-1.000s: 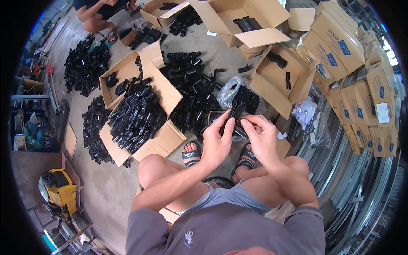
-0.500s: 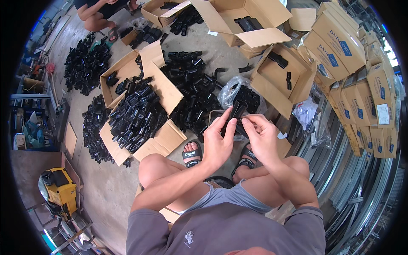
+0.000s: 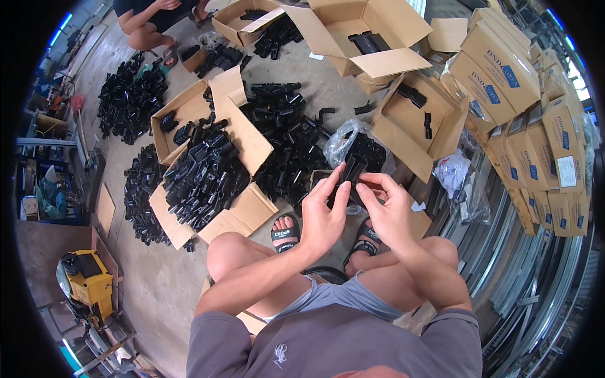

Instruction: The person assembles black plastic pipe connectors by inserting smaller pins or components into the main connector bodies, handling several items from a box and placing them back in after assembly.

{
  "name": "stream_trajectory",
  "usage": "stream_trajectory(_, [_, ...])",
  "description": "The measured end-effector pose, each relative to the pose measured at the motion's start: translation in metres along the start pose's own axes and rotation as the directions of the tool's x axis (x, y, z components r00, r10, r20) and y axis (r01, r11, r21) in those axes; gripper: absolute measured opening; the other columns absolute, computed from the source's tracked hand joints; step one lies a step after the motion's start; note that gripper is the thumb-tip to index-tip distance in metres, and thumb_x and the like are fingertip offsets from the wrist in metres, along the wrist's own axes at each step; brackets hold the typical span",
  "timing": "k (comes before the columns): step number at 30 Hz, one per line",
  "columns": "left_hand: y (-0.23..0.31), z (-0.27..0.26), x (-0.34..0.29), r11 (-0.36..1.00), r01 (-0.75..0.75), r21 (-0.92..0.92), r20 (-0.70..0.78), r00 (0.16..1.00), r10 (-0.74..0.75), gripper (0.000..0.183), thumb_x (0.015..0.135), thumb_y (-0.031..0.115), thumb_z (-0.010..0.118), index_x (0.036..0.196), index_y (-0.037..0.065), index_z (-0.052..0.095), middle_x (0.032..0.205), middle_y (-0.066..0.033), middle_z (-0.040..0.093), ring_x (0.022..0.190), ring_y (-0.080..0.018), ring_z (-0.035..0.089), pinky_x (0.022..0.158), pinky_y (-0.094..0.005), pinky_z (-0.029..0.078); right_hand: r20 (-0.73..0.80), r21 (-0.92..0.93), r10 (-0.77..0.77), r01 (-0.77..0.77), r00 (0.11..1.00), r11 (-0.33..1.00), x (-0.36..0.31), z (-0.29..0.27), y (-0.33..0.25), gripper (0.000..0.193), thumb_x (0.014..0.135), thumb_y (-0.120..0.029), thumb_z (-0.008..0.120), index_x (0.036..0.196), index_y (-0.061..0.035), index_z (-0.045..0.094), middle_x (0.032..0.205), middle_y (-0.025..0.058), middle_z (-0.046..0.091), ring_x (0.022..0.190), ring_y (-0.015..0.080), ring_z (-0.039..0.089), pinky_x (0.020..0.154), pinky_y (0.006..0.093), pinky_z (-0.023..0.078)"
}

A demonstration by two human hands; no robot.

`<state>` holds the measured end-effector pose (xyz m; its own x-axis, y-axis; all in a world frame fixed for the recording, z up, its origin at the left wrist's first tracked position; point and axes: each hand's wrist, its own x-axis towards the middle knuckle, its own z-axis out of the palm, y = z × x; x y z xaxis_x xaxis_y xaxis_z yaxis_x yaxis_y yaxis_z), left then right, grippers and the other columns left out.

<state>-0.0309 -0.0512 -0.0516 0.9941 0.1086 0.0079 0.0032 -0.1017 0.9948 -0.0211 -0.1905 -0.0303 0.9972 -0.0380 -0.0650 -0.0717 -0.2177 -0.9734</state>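
Note:
In front of my knees, my left hand (image 3: 326,211) is closed around a glossy black tubular fitting (image 3: 357,165), its hollow end tilted up and away from me. My right hand (image 3: 386,205) is pinched right up at the fitting's lower right side. What lies between those fingertips is hidden. Just beyond the hands sits a clear plastic bag (image 3: 340,143) with many small dark parts (image 3: 367,148). To the left, a cardboard box (image 3: 252,211) lies tipped, spilling a heap of black fittings (image 3: 205,173).
More black fittings (image 3: 287,138) are piled on the floor, with another heap (image 3: 129,97) farther left. Open cartons (image 3: 397,135) stand ahead. Stacked boxes (image 3: 504,75) and long metal profiles (image 3: 504,271) line the right. Another person (image 3: 148,25) crouches far left; a yellow machine (image 3: 91,283) stands nearer.
My right fingertips have shifted slightly left and up against the fitting. The left hand keeps its hold, and the view has moved a little.

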Motion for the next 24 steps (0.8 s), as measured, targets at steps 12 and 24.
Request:
stream_trajectory(12, [0.008,-0.007,-0.002,0.998,-0.022,0.062,0.036,0.999,0.020,0.037,0.097,0.010,0.060,0.133,-0.001,0.057,0.102,-0.0156,0.067,0.092,-0.0176,0.063,0.083,-0.0293,0.050,-0.004,-0.087,-0.027,0.026,1.000,0.996,0.000,0.003,0.006,0.016,0.094,-0.011,0.063,0.096,0.0051,0.066,0.087,0.0110,0.068,0.078,0.0154,0.065,0.072,0.0290,0.051])
stream_trajectory(24, [0.009,-0.010,-0.004,0.996,-0.039,0.080,0.016,0.999,0.038,0.040,0.096,0.015,0.061,0.135,0.004,0.058,0.107,-0.0199,0.067,0.090,-0.0299,0.067,0.078,-0.0346,0.051,0.084,-0.039,0.015,-0.012,0.996,0.999,0.002,0.003,0.005,0.014,0.091,-0.008,0.066,0.098,0.0038,0.066,0.092,0.0096,0.068,0.082,0.0134,0.064,0.076,0.0283,0.051])
